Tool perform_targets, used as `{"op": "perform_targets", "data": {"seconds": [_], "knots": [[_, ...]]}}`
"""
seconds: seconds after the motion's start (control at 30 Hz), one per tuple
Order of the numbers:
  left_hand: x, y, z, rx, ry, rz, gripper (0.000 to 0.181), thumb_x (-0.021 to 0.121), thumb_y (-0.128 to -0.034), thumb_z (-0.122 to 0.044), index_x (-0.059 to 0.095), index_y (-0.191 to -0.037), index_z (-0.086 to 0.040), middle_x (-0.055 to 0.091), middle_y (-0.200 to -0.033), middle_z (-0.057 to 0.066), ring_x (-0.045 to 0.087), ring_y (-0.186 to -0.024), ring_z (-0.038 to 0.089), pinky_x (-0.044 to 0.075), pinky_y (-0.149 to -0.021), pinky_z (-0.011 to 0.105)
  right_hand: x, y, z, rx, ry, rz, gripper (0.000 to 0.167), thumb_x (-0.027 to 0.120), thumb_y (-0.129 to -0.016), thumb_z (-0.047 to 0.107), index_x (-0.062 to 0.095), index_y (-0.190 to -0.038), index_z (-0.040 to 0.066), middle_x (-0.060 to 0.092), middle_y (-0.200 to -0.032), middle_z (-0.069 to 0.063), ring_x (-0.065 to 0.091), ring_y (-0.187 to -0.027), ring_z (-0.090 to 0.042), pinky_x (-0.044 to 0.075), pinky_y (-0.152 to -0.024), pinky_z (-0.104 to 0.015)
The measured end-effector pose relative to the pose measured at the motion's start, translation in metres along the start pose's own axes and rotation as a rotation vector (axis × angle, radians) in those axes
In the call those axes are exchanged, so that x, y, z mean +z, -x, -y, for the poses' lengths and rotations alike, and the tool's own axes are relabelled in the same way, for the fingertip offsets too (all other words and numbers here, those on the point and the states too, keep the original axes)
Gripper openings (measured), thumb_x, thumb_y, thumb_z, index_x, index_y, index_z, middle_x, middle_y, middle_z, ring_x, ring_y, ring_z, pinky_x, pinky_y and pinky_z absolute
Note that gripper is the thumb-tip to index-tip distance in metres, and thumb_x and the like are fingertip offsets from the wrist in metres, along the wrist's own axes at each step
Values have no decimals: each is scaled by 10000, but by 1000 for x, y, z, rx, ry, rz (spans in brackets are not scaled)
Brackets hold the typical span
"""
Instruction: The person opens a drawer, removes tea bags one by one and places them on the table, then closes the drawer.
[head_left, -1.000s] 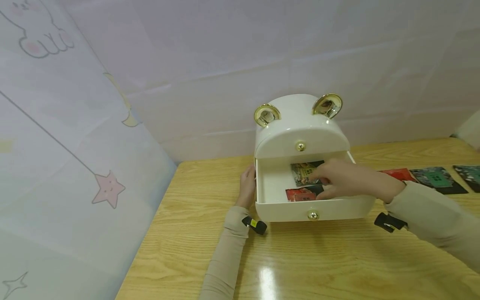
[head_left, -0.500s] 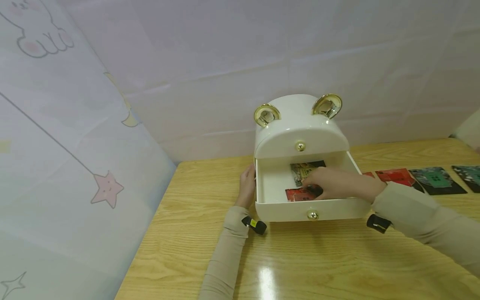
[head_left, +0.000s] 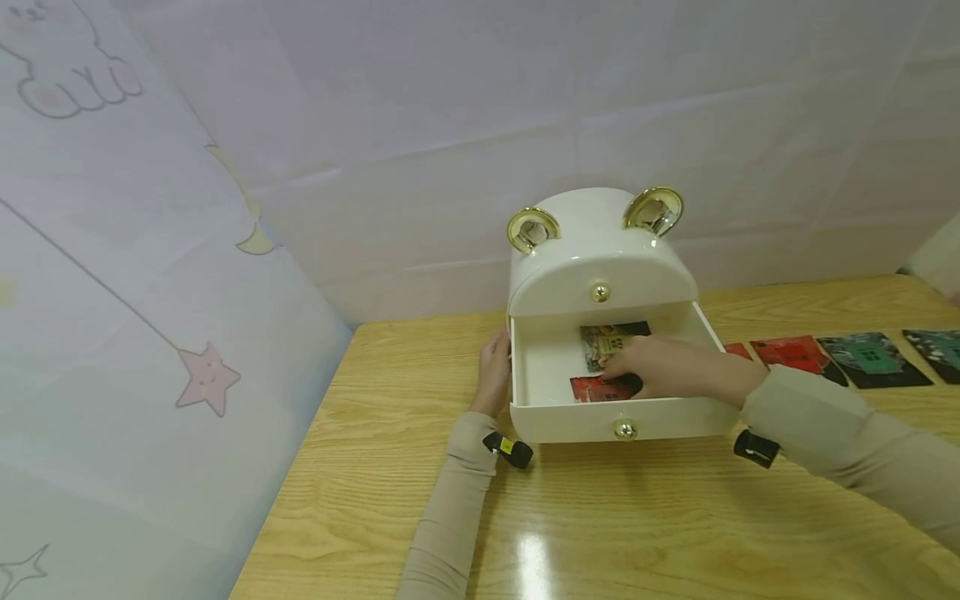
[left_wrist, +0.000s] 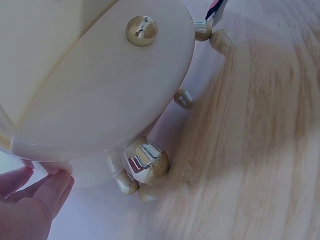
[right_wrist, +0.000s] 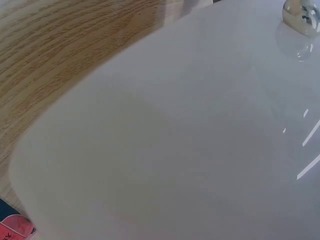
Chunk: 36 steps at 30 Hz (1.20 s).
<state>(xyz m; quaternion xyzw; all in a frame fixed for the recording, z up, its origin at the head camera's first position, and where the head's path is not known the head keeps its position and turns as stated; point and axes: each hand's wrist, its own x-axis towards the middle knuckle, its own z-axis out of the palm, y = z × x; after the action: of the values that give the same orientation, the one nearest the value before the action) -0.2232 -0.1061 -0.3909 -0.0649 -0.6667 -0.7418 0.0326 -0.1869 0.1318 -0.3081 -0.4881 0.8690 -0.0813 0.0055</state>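
A white bear-shaped drawer box (head_left: 592, 225) with gold ears stands on the table, and its lower drawer (head_left: 543, 367) is pulled out. Inside lie a red-and-black packet (head_left: 596, 389) near the front wall and a dark patterned packet (head_left: 600, 346) behind it. My right hand (head_left: 667, 367) reaches into the drawer, thumb and fingers pinching the right end of the red packet; the fingertips are partly hidden. My left hand (head_left: 495, 371) rests against the box's left side. In the left wrist view the fingers (left_wrist: 55, 187) touch its outer wall.
To the right of the box several flat packets lie in a row, among them a red one (head_left: 798, 354) and a green-and-black one (head_left: 873, 358). The wooden table (head_left: 637, 517) stretches in front. A cloth-covered wall (head_left: 420, 167) rises behind.
My right hand has moved left and down inside the drawer, from beside the packets onto the red packet's right end. The left hand and the box stay in place.
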Motion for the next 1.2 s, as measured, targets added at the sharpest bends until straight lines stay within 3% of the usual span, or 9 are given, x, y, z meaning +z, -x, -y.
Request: {"op": "perform_targets", "data": {"seconds": [0.2, 0.53, 0.8, 1.03, 1.2], "knots": [[-4, -9, 20, 24, -37, 10, 420, 324, -1000, -325, 514, -1277, -73, 568, -1165, 89, 543, -1011, 184, 475, -839, 348, 2, -1, -1, -6, -28, 19, 370, 720, -762, 344, 676, -1024, 87, 654, -978, -3, 589, -911, -245, 475, -762, -429], [-5, -11, 24, 34, -43, 0, 417, 313, -1004, -311, 545, -1204, -27, 578, -1096, 90, 547, -959, 169, 484, -812, 339, 7, -3, -2, 26, -85, -11, 455, 737, -753, 259, 618, -1067, -49, 625, -1035, -130, 550, -981, -338, 426, -835, -490], [-3, -10, 23, 30, -37, -2, 417, 324, -999, -323, 542, -1225, -49, 575, -1117, 92, 546, -982, 184, 482, -822, 349, 8, -2, -3, 60, -89, -75, 425, 761, -722, 233, 638, -1039, -22, 612, -970, -79, 550, -908, -265, 438, -797, -451], [-4, -10, 23, 30, -30, -2, 406, 325, -1001, -304, 549, -1214, -42, 579, -1105, 83, 544, -967, 170, 482, -816, 344, 7, -2, -4, 59, -124, -29, 277, 751, -728, 197, 668, -935, 33, 547, -783, 51, 474, -719, -106, 406, -638, -312], [-4, -7, 15, 15, -10, 14, 389, 330, -1004, -256, 539, -1212, -2, 575, -1116, 122, 546, -970, 180, 481, -820, 347, 8, -1, -4, 76, -115, -24, 274, 764, -698, 193, 677, -899, 28, 575, -806, 24, 513, -734, -141, 422, -643, -328]]}}
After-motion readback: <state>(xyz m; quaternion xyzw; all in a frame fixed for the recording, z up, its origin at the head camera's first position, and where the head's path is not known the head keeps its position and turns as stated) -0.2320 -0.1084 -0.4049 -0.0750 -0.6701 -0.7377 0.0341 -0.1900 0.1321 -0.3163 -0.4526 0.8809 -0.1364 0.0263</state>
